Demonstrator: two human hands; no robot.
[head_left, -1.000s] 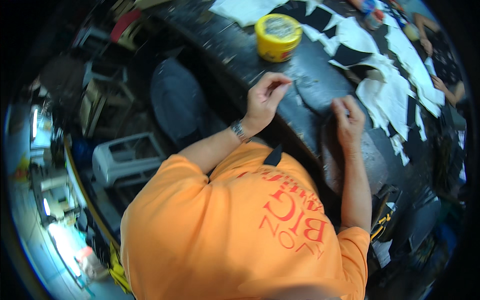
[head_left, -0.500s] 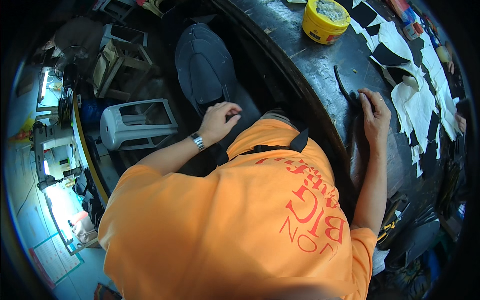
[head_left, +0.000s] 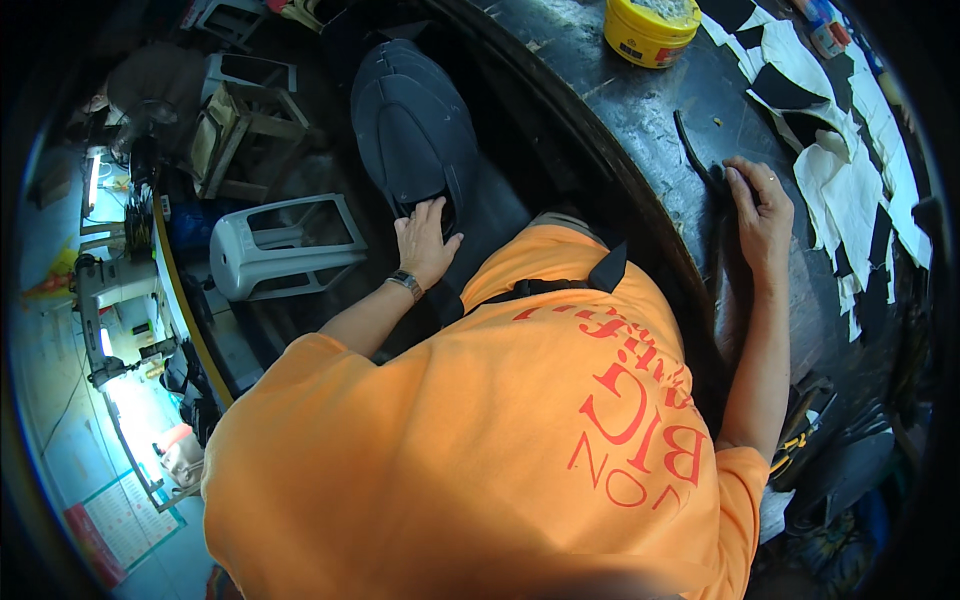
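My left hand (head_left: 425,243), with a metal watch on its wrist, reaches to the near end of a large dark grey padded piece (head_left: 412,125). That piece is long and rounded, with curved seam lines. The fingers lie stretched at its dark opening, and the thumb stands apart; how deep they reach is not clear. On the dark worktable (head_left: 640,140) rests my right hand (head_left: 764,212), with a ring on one finger. Its thumb and forefinger are closed at the lower end of a thin, dark curved strip (head_left: 690,145). The strip's kind cannot be made out.
A yellow tub (head_left: 652,35) with whitish contents stands at the table's far side. White and black cut scraps (head_left: 835,190) lie right of my hand. To the left are a grey plastic stool (head_left: 285,245), a wooden stool (head_left: 235,140) and a lit sewing machine (head_left: 115,285).
My left hand has moved from beside the grey padded piece to its opening, and its fingers have straightened. My right hand keeps its place by the strip. The whole view has shifted slightly.
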